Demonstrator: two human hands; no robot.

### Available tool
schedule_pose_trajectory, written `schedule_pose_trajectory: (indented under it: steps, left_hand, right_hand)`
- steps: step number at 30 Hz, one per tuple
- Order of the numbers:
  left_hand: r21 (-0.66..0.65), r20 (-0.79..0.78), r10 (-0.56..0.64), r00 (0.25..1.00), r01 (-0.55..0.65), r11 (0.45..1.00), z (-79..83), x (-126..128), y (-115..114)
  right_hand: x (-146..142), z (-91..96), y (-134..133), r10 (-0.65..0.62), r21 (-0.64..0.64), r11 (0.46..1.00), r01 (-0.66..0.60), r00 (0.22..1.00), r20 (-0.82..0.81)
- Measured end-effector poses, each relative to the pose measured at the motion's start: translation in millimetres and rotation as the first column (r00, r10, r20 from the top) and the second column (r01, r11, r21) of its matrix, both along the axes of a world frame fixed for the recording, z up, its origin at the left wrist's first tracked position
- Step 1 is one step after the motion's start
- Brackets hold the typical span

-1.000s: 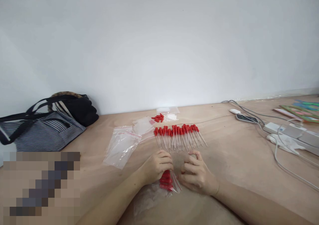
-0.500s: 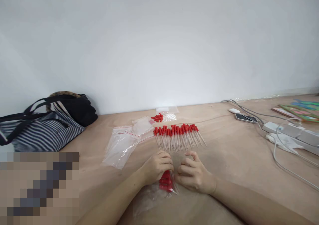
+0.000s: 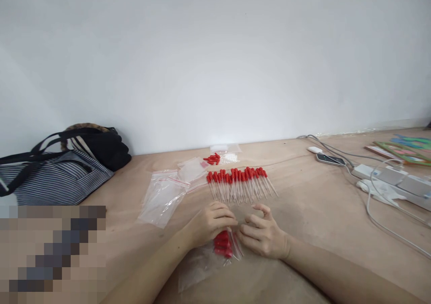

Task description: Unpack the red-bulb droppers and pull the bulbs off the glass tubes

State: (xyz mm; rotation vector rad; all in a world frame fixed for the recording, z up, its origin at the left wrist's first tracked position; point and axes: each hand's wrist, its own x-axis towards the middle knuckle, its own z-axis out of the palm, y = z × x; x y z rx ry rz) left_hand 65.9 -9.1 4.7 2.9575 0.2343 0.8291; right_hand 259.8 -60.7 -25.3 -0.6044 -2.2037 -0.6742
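Observation:
A clear zip bag [image 3: 198, 268] lies in front of me, with several red rubber bulbs [image 3: 222, 244] showing inside its open end. From the left, my left hand [image 3: 213, 223] curves over the bag, fingers bent and thumb hidden, gripping its upper part. My right hand [image 3: 261, 234] has curled fingers closed at the bag's zip edge, its index finger raised and bent. Just beyond both hands, droppers [image 3: 239, 185] with red bulbs and clear thin stems are laid out in a row, tips toward me.
Flat zip bags [image 3: 163, 200] lie to the left of the row. Behind it are loose red bulbs [image 3: 212, 159] beside another clear bag [image 3: 232, 153]. A striped bag [image 3: 63, 174] stands far left. At right are a phone-like device [image 3: 330, 159], a power strip [image 3: 390, 178] and cables.
My left hand has lifted and loosened slightly, its fingers reaching a little further right over the bag. More of the bag's zip edge shows between the hands. The right hand has barely moved.

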Motion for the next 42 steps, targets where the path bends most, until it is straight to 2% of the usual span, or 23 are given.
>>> schedule_pose_trajectory:
  steps: [8, 12, 15, 22, 29, 42]
  left_hand:
    - [0.061, -0.073, 0.035, 0.997, -0.030, 0.998, 4.0, 2, 0]
    - [0.071, -0.057, 0.050, 0.997, -0.046, 0.996, 3.1, 2, -1]
    - [0.077, -0.040, 0.062, 0.997, -0.058, 0.995, 2.8, 1, -1]
    - [0.063, -0.004, 0.051, 0.999, -0.051, 0.997, 2.6, 1, -2]
    - [0.008, -0.004, -0.012, 1.000, 0.012, 1.000, 2.3, 3, -2]
    - [-0.054, 0.012, -0.019, 1.000, 0.020, 0.998, 1.4, 4, -3]
  right_hand:
    - [-1, -1.2, 0, -0.013, -0.003, 1.000, 0.013, 0.999, -0.035]
    - [1, 4.7, 1, -0.119, -0.083, 0.990, 0.110, 0.987, -0.109]
    - [7, 9.9, 3, -0.144, -0.152, 0.980, 0.126, 0.983, -0.114]
    - [6, 10.0, 1, 0.096, -0.081, 0.992, -0.097, 0.995, -0.017]
    - [-1, 2.0, 4, 0.117, -0.087, 0.989, -0.121, 0.992, -0.051]
    - [-1, 0.2, 6, 0.109, -0.092, 0.989, -0.119, 0.989, -0.100]
